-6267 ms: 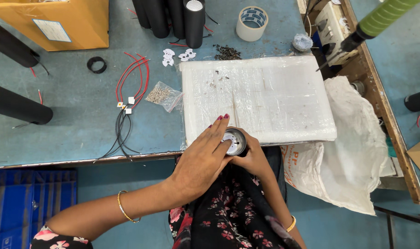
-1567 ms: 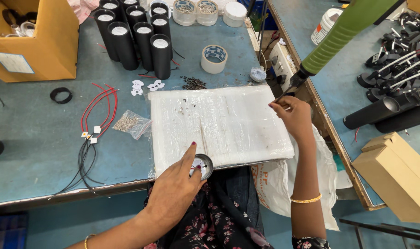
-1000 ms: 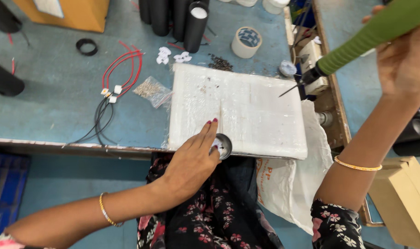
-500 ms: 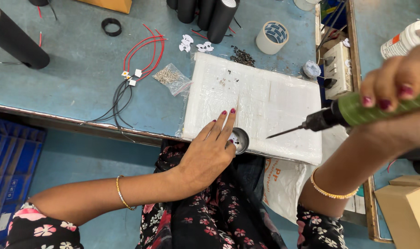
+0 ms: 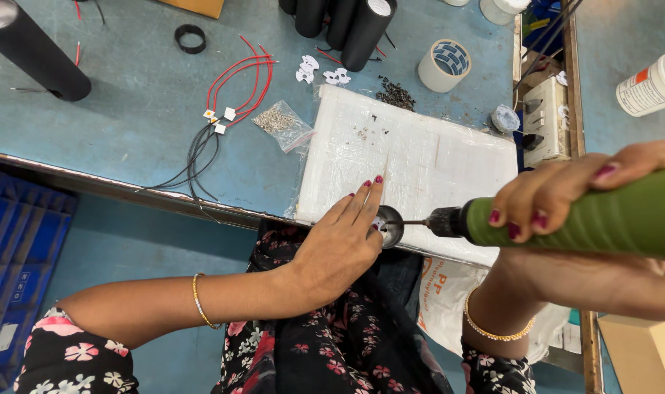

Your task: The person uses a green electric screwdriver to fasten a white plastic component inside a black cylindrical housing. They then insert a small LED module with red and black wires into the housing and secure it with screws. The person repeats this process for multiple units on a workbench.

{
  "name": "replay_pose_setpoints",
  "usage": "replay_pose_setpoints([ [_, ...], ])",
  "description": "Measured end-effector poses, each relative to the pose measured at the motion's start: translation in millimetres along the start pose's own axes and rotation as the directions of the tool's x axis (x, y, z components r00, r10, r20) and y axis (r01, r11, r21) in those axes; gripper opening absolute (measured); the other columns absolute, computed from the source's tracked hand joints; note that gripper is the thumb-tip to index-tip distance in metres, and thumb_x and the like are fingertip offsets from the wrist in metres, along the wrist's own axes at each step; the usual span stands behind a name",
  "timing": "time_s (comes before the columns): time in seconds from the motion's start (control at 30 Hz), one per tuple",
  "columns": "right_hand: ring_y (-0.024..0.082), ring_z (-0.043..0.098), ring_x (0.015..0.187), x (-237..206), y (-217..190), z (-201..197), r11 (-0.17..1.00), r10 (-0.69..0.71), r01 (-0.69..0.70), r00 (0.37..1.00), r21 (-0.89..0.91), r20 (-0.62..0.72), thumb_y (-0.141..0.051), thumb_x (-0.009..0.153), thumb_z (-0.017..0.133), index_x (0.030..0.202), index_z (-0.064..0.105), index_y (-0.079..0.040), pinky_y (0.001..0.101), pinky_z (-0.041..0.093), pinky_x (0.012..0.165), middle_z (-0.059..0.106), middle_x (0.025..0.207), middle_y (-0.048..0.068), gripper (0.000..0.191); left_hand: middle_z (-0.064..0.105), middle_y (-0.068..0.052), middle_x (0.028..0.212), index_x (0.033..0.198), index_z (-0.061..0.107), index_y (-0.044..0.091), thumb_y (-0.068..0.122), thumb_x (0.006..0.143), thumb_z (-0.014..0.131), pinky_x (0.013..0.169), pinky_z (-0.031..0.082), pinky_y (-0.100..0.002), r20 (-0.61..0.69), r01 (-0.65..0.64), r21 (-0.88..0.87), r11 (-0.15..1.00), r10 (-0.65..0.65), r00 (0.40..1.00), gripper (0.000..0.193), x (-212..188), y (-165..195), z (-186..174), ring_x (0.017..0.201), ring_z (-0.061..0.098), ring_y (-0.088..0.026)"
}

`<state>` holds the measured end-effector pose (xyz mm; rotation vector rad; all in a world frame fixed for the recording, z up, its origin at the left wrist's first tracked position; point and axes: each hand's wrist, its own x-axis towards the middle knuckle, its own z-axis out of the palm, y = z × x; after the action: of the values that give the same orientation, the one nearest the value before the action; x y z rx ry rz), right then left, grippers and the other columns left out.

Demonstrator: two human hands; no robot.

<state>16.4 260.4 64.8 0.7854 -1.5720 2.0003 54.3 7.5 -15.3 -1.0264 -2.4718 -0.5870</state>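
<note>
My left hand (image 5: 339, 244), fingers pressed flat together, pins the small round metal cup (image 5: 388, 226) at the near edge of the white foam pad (image 5: 420, 164), centre of the frame. It looks light, stiff and slippery (best clamped by the rim). My right hand (image 5: 558, 193) is wrapped tight round the green power screwdriver (image 5: 588, 219); its long axis lies left-right, bit pointing left into the cup, on the blue worktop (image 5: 142, 109).

Green driver (image 5: 602, 219) cut off at right edge; round part (image 5: 389, 226) half hidden under left hand (image 5: 339, 244).
</note>
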Motion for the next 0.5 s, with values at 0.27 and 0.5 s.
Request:
replay_pose_setpoints([
  [0.27,0.025,0.048,0.049,-14,9,14,0.997,0.076,-0.076,0.997,-0.008,-0.019,-0.098,0.078,0.038,0.105,0.043,0.0,0.0401,0.044,0.048,0.045,0.067,0.014,0.102,0.045,-0.04,0.146,0.085,0.069,-0.007,0.009,0.078,0.064,0.113,0.042,-0.047,-0.027,0.007,0.032,0.999,-0.006,1.0,0.018,0,-1,4,0.135,0.052,-0.045],
  [0.5,0.025,0.047,0.044,-9,17,8,0.996,0.054,-0.056,0.998,-0.068,-0.038,-0.098,0.07,0.04,0.11,0.044,-0.001,0.0409,0.043,0.043,0.043,0.061,0.012,0.105,0.046,-0.04,0.145,0.082,0.068,-0.007,0.009,0.077,0.064,0.111,0.043,-0.047,-0.05,0.017,0.024,1.0,-0.016,0.999,0.017,0,-2,7,0.134,0.054,-0.044],
])
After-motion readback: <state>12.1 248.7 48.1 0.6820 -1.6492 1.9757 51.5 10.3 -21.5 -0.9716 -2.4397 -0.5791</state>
